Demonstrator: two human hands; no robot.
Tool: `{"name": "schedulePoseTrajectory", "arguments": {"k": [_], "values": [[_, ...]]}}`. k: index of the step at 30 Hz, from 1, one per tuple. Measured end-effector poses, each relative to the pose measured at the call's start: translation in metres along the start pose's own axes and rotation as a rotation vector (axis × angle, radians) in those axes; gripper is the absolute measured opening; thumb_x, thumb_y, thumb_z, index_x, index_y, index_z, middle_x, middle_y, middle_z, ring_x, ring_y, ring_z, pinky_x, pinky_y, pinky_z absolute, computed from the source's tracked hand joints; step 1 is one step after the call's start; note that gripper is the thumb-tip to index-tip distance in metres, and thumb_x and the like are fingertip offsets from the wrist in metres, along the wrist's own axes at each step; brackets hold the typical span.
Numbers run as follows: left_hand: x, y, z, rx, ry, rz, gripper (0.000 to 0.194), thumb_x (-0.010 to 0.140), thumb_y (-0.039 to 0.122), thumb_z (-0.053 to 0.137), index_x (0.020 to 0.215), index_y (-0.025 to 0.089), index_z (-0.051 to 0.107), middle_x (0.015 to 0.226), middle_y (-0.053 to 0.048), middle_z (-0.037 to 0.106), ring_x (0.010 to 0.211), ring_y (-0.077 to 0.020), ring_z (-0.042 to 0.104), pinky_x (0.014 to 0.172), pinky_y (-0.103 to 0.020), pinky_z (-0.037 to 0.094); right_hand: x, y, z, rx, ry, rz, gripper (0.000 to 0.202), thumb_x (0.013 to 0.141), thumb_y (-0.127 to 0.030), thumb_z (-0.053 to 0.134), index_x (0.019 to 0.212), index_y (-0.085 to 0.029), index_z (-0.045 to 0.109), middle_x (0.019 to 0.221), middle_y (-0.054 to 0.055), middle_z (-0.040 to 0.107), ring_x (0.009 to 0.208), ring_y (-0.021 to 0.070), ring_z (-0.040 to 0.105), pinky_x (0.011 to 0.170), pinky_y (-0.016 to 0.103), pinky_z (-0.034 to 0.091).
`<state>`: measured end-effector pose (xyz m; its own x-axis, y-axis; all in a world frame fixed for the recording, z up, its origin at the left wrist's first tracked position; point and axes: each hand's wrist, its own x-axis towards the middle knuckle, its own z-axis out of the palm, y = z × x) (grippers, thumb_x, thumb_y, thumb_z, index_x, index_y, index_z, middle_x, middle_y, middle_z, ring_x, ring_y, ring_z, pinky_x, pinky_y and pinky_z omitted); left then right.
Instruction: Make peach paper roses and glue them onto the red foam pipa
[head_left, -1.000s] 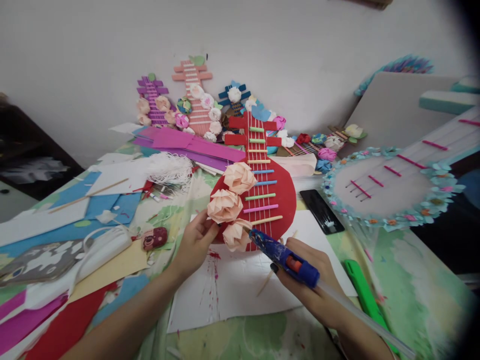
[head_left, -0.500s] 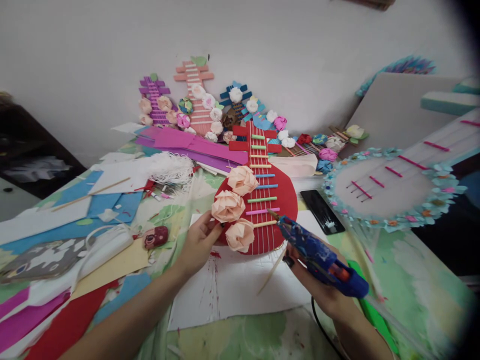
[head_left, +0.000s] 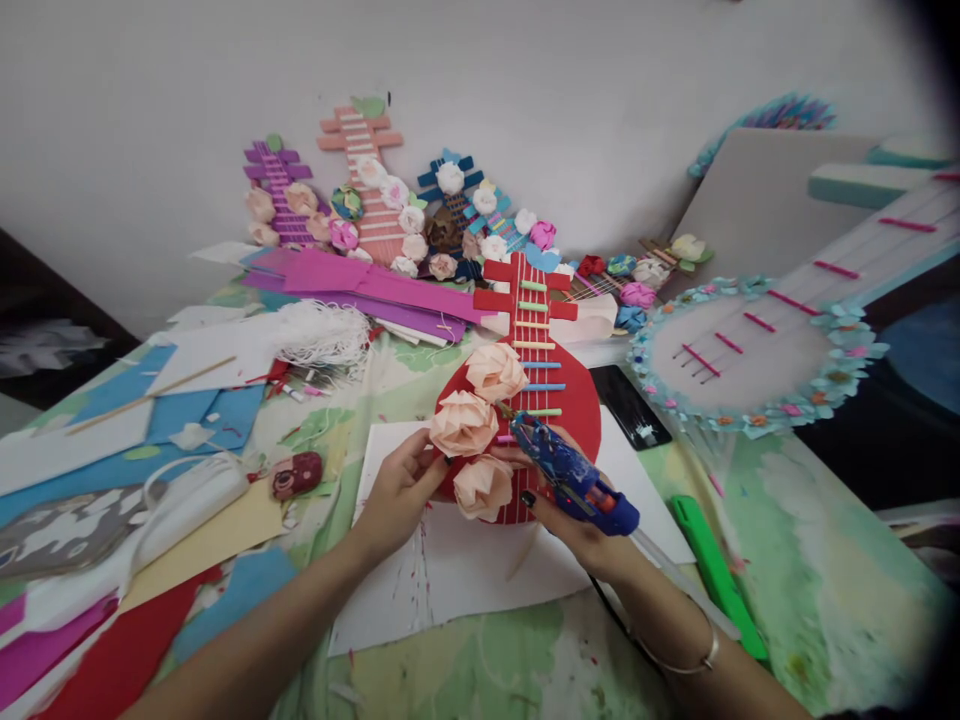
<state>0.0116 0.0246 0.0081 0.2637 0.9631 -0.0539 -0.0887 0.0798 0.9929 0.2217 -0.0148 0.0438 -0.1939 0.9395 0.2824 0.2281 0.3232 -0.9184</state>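
Note:
A red model lute [head_left: 571, 400] with white strings and coloured crossbars is held tilted up above a white sheet of paper. Three peach paper flowers [head_left: 465, 422] sit along its left side. My left hand [head_left: 399, 490] grips the lute's left edge, with the thumb beside the middle flower. In my right hand [head_left: 581, 535] is a blue hot glue gun [head_left: 576, 478]. Its nozzle points left, close to the flowers, and covers part of the strings and lower crossbars. Some right-hand fingers reach over the lute's front, partly hidden behind the gun.
Behind stand several decorated model lutes [head_left: 382, 215], and a large pale one [head_left: 750, 350] is at right. A black phone [head_left: 630, 405] and a green stick-like tool [head_left: 718, 575] lie right. White string [head_left: 322, 340], coloured sheets and a patterned phone case [head_left: 67, 530] cover the left.
My right hand has moved the glue gun left, from the crossbars to beside the flowers. Its fingers now lie over the lute's front. The lute has shifted slightly, and the whole view has turned a little.

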Motion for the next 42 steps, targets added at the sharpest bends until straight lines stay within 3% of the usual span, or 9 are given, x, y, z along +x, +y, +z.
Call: {"name": "schedulePoseTrajectory", "arguments": {"k": [5,13,21,30,35,42], "values": [[0.000,-0.001,0.000,-0.026,-0.003,0.012,0.047,0.078,0.044,0.065,0.113,0.014,0.054,0.100,-0.010,0.070,0.072,-0.0165,0.067,0.061,-0.024,0.056,0.000,-0.005,0.000,0.034,-0.019,-0.019,0.037,0.079,-0.022,0.060,0.114,-0.024,0.050,0.112,0.007,0.066,0.105,0.0223,0.063,0.093,0.036,0.050],[0.001,0.000,0.002,-0.029,0.019,0.016,0.041,0.078,0.042,0.065,0.108,0.015,0.056,0.083,-0.005,0.069,0.055,-0.0083,0.059,0.047,-0.014,0.047,-0.003,-0.002,0.001,-0.109,0.027,-0.102,0.024,0.076,-0.015,0.058,0.098,-0.023,0.056,0.113,0.007,0.062,0.101,0.0215,0.062,0.085,0.035,0.050],[0.001,0.001,0.003,-0.060,0.036,-0.002,0.042,0.076,0.042,0.067,0.107,0.015,0.056,0.071,-0.001,0.066,0.051,-0.0080,0.057,0.045,-0.014,0.046,-0.002,0.005,0.001,-0.185,0.022,-0.230,0.029,0.075,-0.012,0.057,0.103,-0.020,0.059,0.113,0.009,0.057,0.103,0.0201,0.060,0.087,0.032,0.048],[-0.002,0.002,0.003,-0.047,0.023,-0.012,0.046,0.078,0.043,0.065,0.112,0.015,0.054,0.092,-0.008,0.070,0.060,-0.0114,0.063,0.050,-0.019,0.052,-0.002,0.005,0.003,-0.212,0.051,-0.254,0.022,0.073,-0.012,0.059,0.093,-0.019,0.058,0.109,0.009,0.059,0.100,0.0189,0.061,0.085,0.028,0.048],[0.000,0.002,0.003,-0.038,0.046,-0.002,0.044,0.078,0.041,0.066,0.111,0.015,0.055,0.082,-0.005,0.070,0.055,-0.0096,0.061,0.050,-0.017,0.050,-0.003,0.003,0.001,-0.236,0.052,-0.264,0.023,0.074,-0.012,0.058,0.096,-0.019,0.059,0.109,0.009,0.059,0.099,0.0193,0.061,0.083,0.029,0.048],[0.000,0.001,0.003,-0.048,0.041,0.015,0.047,0.077,0.043,0.066,0.112,0.014,0.056,0.094,-0.010,0.071,0.064,-0.0137,0.066,0.053,-0.020,0.053,-0.005,0.007,-0.004,-0.300,0.079,-0.236,0.030,0.073,-0.011,0.061,0.101,-0.021,0.058,0.113,0.007,0.059,0.102,0.0199,0.060,0.088,0.030,0.047]]}}
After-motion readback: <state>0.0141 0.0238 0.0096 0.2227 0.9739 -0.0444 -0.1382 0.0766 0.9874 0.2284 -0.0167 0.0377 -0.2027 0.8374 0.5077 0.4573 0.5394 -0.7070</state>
